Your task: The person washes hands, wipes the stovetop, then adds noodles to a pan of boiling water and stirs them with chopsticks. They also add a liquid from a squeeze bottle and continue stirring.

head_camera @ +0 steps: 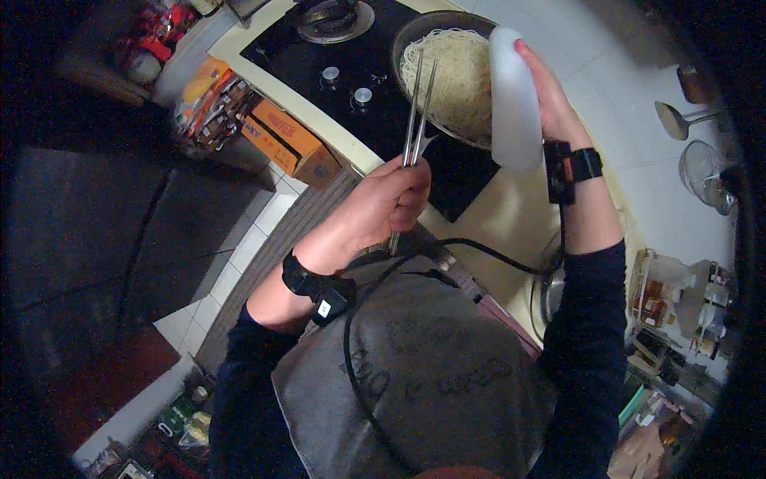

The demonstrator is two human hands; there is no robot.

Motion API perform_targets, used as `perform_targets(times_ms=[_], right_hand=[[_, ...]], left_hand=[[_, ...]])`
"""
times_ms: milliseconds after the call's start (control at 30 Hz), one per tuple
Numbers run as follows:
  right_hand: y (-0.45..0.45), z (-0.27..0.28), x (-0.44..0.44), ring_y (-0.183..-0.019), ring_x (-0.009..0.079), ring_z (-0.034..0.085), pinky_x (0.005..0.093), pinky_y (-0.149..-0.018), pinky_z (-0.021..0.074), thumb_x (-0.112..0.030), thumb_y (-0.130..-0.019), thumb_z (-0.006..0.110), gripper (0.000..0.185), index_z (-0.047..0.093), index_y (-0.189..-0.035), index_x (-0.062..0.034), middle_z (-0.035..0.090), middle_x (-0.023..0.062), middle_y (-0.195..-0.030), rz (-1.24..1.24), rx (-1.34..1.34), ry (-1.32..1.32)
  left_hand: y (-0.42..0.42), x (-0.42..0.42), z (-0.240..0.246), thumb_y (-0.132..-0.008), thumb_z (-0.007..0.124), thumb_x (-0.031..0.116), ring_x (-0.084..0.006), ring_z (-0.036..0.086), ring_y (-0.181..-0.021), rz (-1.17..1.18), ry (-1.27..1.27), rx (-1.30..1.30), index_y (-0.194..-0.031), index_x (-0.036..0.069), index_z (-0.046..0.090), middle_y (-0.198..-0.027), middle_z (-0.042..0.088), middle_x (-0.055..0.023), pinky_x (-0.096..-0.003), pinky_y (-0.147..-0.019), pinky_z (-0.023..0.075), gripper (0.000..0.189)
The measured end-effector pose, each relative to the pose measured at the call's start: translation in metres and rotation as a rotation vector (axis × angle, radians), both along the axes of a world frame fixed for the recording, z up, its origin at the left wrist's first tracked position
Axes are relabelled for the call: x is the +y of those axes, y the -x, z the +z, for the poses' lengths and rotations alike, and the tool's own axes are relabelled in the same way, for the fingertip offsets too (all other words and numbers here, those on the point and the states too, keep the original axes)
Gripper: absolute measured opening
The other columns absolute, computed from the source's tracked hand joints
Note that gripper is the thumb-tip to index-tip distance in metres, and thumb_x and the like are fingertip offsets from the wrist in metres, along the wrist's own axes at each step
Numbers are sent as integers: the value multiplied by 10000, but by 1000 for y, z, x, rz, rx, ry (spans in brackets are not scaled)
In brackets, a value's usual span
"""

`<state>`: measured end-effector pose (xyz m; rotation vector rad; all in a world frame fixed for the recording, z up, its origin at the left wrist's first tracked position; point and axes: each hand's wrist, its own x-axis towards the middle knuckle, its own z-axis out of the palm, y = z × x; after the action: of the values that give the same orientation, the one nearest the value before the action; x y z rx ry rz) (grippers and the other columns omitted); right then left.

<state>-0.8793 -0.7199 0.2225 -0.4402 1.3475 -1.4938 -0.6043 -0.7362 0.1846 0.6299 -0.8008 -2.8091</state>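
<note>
My left hand (404, 194) is closed around a pair of metal chopsticks (417, 114). Their tips point up the picture, over the left side of a dark round pan (455, 19). Thin pale noodles (455, 78) fill much of the pan. My right hand (553, 99) grips the far side of a white dish or container (514, 108), tilted steeply beside the pan's right rim. The dish hides part of the pan and some fingers; its contents cannot be seen. Whether noodles touch the chopsticks is unclear.
The black cooktop (299, 66) has knobs and another burner (335, 18). An orange cardboard box (290, 143) stands beside the counter. A black cable (479, 245) crosses before my apron. A ladle (673, 120) and wire strainer (703, 173) hang at right, above bottles and jars.
</note>
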Motion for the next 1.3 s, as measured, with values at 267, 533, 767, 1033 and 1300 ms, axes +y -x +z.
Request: perform_targets(times_ms=[267,533,767,1033,1300], right_hand=[[-2,-20,53,-641,71,500,275,-516,383,-472,-851,542,388,611,-905,-94,571,-10,-764,180,334,-6],[56,26,206,-951,143,487,304,-813,426,-347,-831,610,561,374,-1229,-28,509,75,-1044,-513,731,415],[166,25,452,-1027,177,531,339,-905,419,-250,-739,735,533,479,-1159,-46,574,73,-1085,-998,911,55],[290,-43,606,-980,254,572,358,-855,455,-259,-583,815,752,420,-1166,6,578,136,-1073,-1491,1091,-432],[332,-92,630,-910,265,630,374,-783,482,-261,-568,823,521,621,-976,-8,658,141,-971,-1429,1175,-660]], left_hand=[[8,2,0,-921,494,240,-36,272,-446,8,20,-45,-854,143,491,-592,317,77,-180,-380,205,118],[44,-4,-18,-955,425,244,-80,304,-458,19,-36,97,-903,59,497,-601,345,8,-213,-373,270,205],[77,20,-32,-962,401,259,-81,245,-474,-11,-24,149,-869,50,500,-608,281,20,-232,-392,255,249],[81,77,-25,-949,436,222,-74,246,-431,156,35,-32,-842,59,505,-587,313,8,-214,-336,207,207],[72,112,-11,-949,437,229,-69,250,-446,246,56,-90,-852,62,497,-622,366,-2,-204,-333,199,202]])
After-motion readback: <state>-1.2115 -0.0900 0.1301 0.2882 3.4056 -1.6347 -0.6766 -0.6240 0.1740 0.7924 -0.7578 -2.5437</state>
